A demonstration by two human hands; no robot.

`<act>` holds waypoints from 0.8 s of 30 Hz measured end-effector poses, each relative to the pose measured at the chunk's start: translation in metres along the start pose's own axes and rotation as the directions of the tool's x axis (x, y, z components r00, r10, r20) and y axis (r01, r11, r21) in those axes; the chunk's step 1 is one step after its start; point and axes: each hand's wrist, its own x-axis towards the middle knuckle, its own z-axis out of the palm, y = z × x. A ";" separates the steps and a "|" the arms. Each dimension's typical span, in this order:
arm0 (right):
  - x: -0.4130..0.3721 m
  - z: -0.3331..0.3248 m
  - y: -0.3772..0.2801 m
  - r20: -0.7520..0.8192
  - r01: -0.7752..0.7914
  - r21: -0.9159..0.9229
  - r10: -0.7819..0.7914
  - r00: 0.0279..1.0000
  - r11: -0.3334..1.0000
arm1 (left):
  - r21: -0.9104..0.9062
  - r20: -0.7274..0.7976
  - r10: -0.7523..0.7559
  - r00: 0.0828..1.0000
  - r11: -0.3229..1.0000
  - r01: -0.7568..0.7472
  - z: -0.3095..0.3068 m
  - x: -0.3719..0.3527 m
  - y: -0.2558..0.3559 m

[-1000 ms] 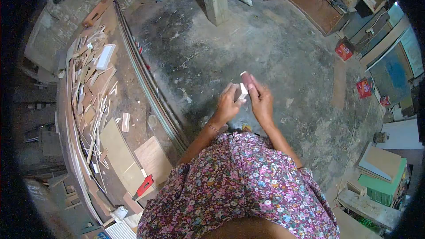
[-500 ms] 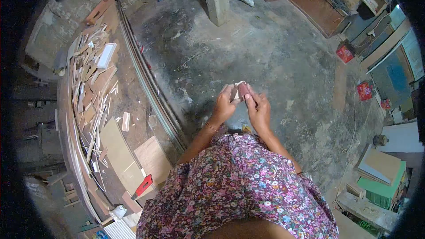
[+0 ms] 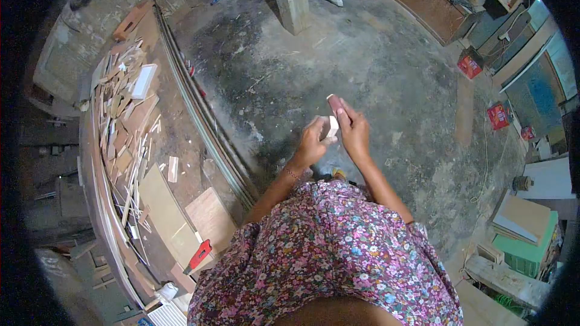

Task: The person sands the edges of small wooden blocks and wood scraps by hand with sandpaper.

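Right hand slid reddish sanding pad forward, fingers pinching it, left hand fingers gripping pale block

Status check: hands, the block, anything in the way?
Left hand shut on small pale block. Right hand shut on reddish-brown pad, just above block. Concrete floor beneath hands.

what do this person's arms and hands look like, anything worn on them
The left hand and right hand are bare, with no gloves. The forearms are not covered by sleeves. A thin bracelet circles the left wrist. The garment is a purple and pink floral print.
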 end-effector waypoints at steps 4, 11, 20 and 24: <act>-0.012 -0.005 -0.011 0.037 0.040 0.078 -0.043 0.998 0.996 | 0.033 -0.093 -0.013 0.996 0.999 0.016 0.002 0.001 -0.030; -0.004 -0.001 -0.013 0.079 -0.069 0.117 0.060 0.995 0.991 | 0.178 -0.091 0.049 0.995 0.983 -0.032 -0.001 0.000 -0.018; -0.003 0.000 -0.010 0.021 -0.023 -0.147 0.026 0.999 0.989 | 0.276 -0.151 0.010 0.988 0.961 0.032 0.001 -0.004 -0.012; -0.027 -0.005 -0.027 0.103 -0.050 -0.144 0.066 0.993 0.988 | 0.309 -0.185 -0.141 0.973 0.931 0.194 0.001 -0.001 -0.028</act>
